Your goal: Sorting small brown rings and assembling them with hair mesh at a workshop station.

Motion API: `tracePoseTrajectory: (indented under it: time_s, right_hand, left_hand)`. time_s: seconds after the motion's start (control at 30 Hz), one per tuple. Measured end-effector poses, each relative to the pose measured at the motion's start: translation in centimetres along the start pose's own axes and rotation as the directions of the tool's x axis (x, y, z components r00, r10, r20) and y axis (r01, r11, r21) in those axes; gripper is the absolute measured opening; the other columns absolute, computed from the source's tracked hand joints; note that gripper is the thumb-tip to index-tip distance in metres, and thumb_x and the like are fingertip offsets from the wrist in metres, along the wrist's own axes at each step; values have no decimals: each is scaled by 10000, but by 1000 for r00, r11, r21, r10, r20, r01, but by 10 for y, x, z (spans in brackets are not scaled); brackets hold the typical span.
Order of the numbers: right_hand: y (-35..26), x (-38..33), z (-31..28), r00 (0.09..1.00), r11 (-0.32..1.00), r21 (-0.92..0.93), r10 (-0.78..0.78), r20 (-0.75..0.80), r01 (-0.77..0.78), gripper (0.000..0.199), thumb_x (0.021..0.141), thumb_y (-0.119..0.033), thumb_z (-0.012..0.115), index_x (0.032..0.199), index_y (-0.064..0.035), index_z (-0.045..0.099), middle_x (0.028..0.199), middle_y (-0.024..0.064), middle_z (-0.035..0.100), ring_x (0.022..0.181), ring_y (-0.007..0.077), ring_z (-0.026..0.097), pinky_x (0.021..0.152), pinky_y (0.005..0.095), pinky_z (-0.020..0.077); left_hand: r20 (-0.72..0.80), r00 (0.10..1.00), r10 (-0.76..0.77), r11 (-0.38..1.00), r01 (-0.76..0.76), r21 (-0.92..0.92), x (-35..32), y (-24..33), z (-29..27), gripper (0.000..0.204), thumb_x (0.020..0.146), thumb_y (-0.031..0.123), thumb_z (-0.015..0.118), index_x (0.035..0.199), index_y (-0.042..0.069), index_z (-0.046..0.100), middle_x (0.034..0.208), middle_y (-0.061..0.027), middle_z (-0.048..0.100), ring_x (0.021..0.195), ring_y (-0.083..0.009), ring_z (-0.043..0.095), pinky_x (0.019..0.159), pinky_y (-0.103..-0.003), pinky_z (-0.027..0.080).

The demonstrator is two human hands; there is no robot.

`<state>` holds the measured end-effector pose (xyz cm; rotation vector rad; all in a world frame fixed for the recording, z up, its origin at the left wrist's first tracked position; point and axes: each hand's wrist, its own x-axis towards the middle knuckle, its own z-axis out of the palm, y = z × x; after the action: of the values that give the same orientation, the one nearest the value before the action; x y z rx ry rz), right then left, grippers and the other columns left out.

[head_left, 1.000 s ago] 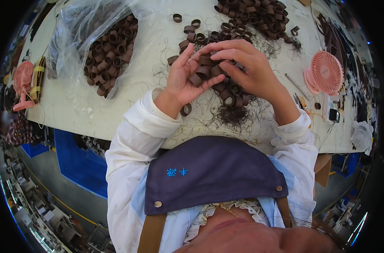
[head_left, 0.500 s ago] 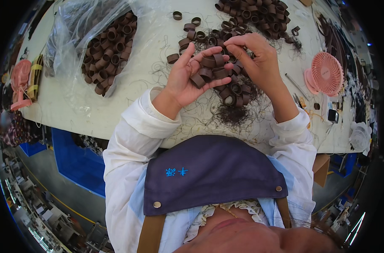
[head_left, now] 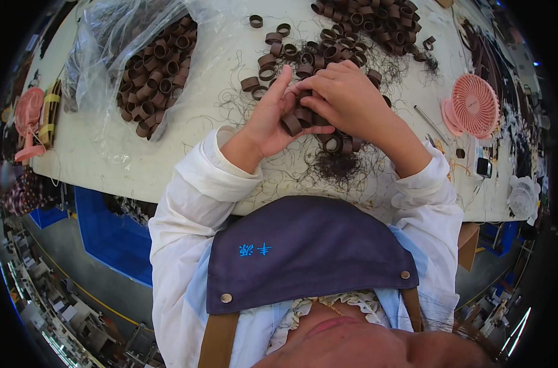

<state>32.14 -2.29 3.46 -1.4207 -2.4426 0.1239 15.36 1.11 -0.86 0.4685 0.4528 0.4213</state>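
Several short brown rings (head_left: 292, 124) lie in the cupped palm of my left hand (head_left: 263, 127), above the table. My left thumb points up and away, and the other fingers curl under the rings. Over them reaches my right hand (head_left: 352, 101), its fingers bent and pressed together at the far side of the palm. What the right fingertips pinch is hidden behind the hand. Beneath both hands is a pile of loose brown rings (head_left: 329, 52) with a tangle of dark thread (head_left: 337, 165) at its near end.
A clear plastic bag (head_left: 116, 55) of brown rings lies on the white table (head_left: 150, 178) at left. Another ring heap (head_left: 383, 24) sits at the far side. Pink fans (head_left: 474, 105) stand at both sides. A metal tool (head_left: 432, 122) lies at right.
My right hand has moved left and closed in over the rings in my left palm, now covering part of them. The left hand has stayed nearly in place.
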Motion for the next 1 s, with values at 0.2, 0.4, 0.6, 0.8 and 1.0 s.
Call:
tracePoseTrajectory:
  time_s: [0.2,0.4,0.6,0.8,1.0]
  right_hand:
    - [-13,10,10,999,980,-199,-37,-37,29,122,767,-210,676,790,-91,661,770,27,645,787,204,602,772,334,419]
    - [-13,16,17,990,970,-236,-93,-107,65,100,738,-187,678,765,-93,660,730,23,646,756,193,604,755,327,414]
    - [2,8,2,991,976,208,84,-105,-61,137,815,-206,675,788,-74,649,753,28,655,755,190,612,687,323,434]
    - [36,-24,-42,930,737,653,342,-137,-175,146,903,-166,636,907,-21,616,793,-22,589,749,46,506,689,202,420]
    - [109,-107,-108,771,803,274,590,-239,-530,133,917,-161,613,942,-30,612,803,4,596,741,69,525,681,221,421]
  left_hand:
    - [-2,999,41,999,-41,7,0,-7,-7,647,936,631,366,1196,60,522,1089,-107,620,1012,-223,623,864,-456,521]
    - [-134,990,49,999,-47,12,2,-7,-8,653,930,645,368,1175,65,540,1100,-81,623,1003,-196,622,847,-423,526]
    - [3,999,39,999,-39,28,0,-2,2,781,925,681,278,1275,11,471,1227,-137,561,1102,-252,582,904,-446,507]
    - [65,998,11,999,-9,-46,0,-1,-5,760,954,639,229,1341,14,423,1278,-163,529,1140,-295,560,933,-452,494]
    - [100,995,1,999,3,-40,4,0,2,684,981,581,249,1330,29,449,1256,-150,549,1121,-285,573,887,-419,521]
